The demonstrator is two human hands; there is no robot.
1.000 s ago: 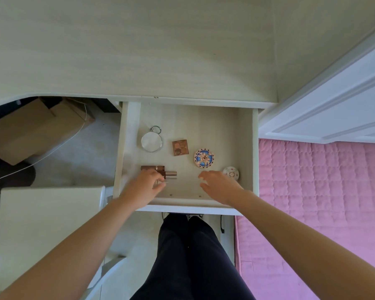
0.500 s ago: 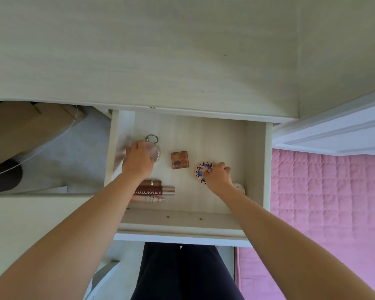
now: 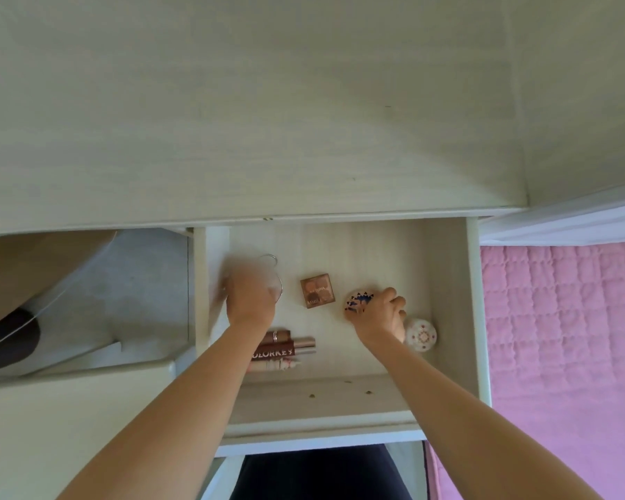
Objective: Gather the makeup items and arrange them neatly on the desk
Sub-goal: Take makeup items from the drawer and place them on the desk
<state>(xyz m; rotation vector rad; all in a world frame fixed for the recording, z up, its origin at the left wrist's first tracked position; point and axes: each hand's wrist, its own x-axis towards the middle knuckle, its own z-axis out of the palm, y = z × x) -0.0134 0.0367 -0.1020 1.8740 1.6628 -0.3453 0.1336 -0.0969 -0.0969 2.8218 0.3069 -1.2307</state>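
The makeup is all in the open drawer [image 3: 448, 283] below the desk top [image 3: 253, 120], and nothing has reached the desk yet, so I judge this to be the gathering step. My right hand [image 3: 381, 315] has its fingers curled over the blue-patterned round compact [image 3: 356, 303], pinching its edge. My left hand [image 3: 249, 301] is over the clear round mirror with the ring [image 3: 273, 274]; it is smeared by motion, so it looks to be closing on the mirror, but I cannot tell whether it has a grip.

Between my hands lies the small brown eyeshadow palette [image 3: 317, 290], untouched. Just beside my right wrist sits a white round pot with red dots [image 3: 422, 335]. Near the drawer front, partly under my left forearm, a few lip tubes [image 3: 289, 350] lie side by side.

Both arms reach forward and down into the drawer, wrists bent, palms facing down.

Next I would need a firm hold on both round pieces, then to lift them clear of the drawer walls and carry them up to the desk top.

To my right is a pink quilt [image 3: 563, 337].
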